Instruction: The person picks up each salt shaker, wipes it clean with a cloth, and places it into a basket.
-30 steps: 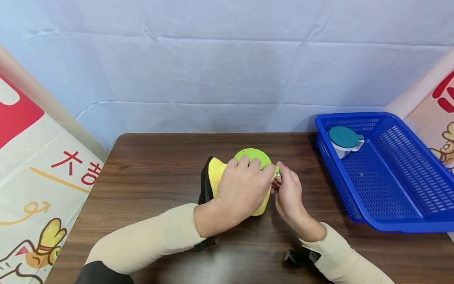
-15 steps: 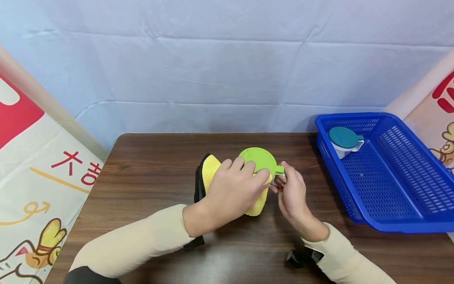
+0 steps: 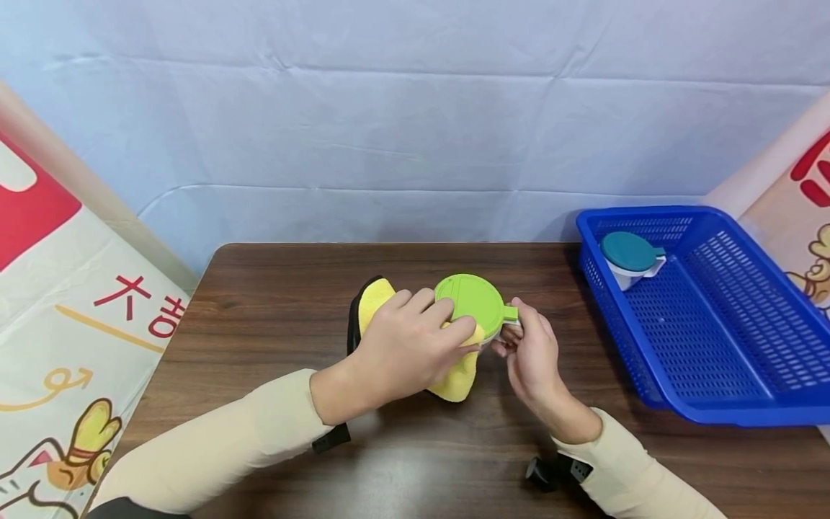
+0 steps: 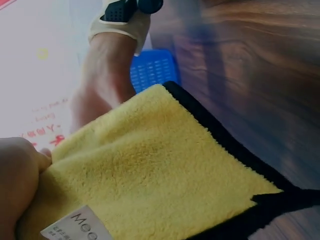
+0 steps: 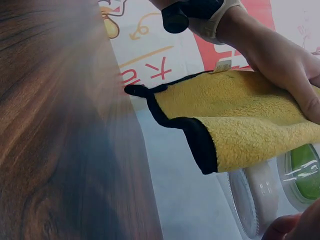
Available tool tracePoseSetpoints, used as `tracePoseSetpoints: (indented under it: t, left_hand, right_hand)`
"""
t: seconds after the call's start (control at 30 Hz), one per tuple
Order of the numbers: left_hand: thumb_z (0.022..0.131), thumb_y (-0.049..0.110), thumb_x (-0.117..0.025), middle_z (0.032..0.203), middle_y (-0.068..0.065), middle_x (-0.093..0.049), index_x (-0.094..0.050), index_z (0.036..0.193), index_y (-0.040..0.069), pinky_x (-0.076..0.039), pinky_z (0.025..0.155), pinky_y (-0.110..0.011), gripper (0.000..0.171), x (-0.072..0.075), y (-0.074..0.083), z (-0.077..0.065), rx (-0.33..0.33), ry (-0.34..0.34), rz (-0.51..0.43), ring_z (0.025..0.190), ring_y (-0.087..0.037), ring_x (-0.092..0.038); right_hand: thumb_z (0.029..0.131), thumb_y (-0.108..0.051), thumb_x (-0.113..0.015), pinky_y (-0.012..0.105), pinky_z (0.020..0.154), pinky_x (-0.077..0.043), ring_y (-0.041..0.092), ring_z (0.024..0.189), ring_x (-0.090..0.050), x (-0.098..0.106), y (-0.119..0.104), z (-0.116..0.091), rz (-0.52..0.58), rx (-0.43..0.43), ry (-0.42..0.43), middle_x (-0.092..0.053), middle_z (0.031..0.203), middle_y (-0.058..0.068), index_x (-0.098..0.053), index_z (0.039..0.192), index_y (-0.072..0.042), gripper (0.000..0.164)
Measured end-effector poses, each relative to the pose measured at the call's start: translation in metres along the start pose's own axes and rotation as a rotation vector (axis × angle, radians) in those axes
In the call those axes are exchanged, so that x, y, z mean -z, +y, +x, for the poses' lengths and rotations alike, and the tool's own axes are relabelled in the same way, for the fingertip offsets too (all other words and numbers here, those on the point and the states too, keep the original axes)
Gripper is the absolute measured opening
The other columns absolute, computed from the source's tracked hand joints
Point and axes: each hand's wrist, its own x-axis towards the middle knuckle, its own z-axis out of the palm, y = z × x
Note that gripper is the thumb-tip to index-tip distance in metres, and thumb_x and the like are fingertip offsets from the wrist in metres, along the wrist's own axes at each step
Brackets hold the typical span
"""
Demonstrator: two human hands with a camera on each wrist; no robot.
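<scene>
My left hand (image 3: 405, 346) grips a yellow towel (image 3: 457, 378) with black trim against the near left side of a seasoning jar. The jar's round lime-green lid (image 3: 476, 299) faces up, with a tab at its right. In the right wrist view the jar's see-through body (image 5: 257, 192) shows below the towel (image 5: 250, 110). My right hand (image 3: 534, 353) holds the jar at its handle, thumb by the lid's tab; the fingers beneath are partly hidden. The left wrist view shows mostly the towel (image 4: 150, 155) and its white label (image 4: 77, 225).
On the right of the brown wooden table (image 3: 285, 310) stands a blue plastic basket (image 3: 658, 393). A second jar with a teal lid (image 3: 629, 251) sits in its far left corner. A pale cloth backdrop (image 3: 415, 137) hangs behind the table.
My left hand and the towel have moved left along the jar, uncovering more of the green lid. The jar and my right hand have shifted slightly right.
</scene>
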Motion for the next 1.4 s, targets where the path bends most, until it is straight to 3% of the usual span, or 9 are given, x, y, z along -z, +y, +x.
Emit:
tracePoseSetpoints:
  t: [0.43,0.63,0.87,1.17,1.4]
  left_hand:
    - [0.103,0.038,-0.06,0.065,0.002,-0.043,-0.052,0.073,0.016,-0.027,0.052,-0.026,0.038,0.002,-0.015,-0.01,-0.038,0.028,-0.042,0.058,-0.016,-0.03]
    - [0.095,0.04,-0.072,0.066,0.003,-0.045,-0.053,0.073,0.016,-0.03,0.052,-0.025,0.038,0.002,-0.018,-0.014,-0.036,0.028,-0.083,0.059,-0.015,-0.035]
    - [0.086,0.043,-0.081,0.069,0.004,-0.05,-0.057,0.076,0.017,-0.033,0.054,-0.025,0.036,0.005,-0.023,-0.015,0.009,-0.023,-0.134,0.06,-0.015,-0.041]
    - [0.088,0.045,-0.077,0.07,0.005,-0.047,-0.055,0.079,0.017,-0.034,0.056,-0.026,0.037,0.008,-0.03,-0.017,0.048,-0.126,-0.22,0.062,-0.014,-0.041]
    - [0.088,0.045,-0.075,0.07,0.004,-0.045,-0.056,0.082,0.017,-0.034,0.055,-0.024,0.035,0.011,-0.037,-0.019,0.057,-0.148,-0.252,0.062,-0.015,-0.04]
  right_hand:
    - [0.108,-0.015,-0.028,0.03,0.054,-0.017,0.018,0.057,-0.017,0.002,-0.003,0.0,0.028,-0.02,-0.039,-0.023,0.058,-0.001,-0.031,0.062,-0.014,0.047]
    - [0.108,-0.015,-0.028,0.033,0.055,-0.013,0.018,0.057,-0.016,0.005,-0.003,0.0,0.025,-0.026,-0.075,-0.023,0.059,-0.001,-0.035,0.064,-0.015,0.045]
    - [0.108,-0.015,-0.029,0.031,0.052,-0.014,0.018,0.056,-0.016,0.007,-0.003,0.001,0.029,-0.03,-0.088,-0.024,0.058,-0.003,-0.043,0.066,-0.017,0.045]
    - [0.109,-0.014,-0.029,0.031,0.053,-0.014,0.016,0.056,-0.016,0.01,-0.002,-0.001,0.03,-0.042,-0.102,-0.024,0.058,-0.003,-0.048,0.069,-0.018,0.045]
    - [0.109,-0.016,-0.03,0.029,0.052,-0.017,0.016,0.056,-0.018,0.011,-0.003,-0.002,0.016,-0.046,-0.113,-0.028,0.059,-0.004,-0.049,0.069,-0.018,0.045]
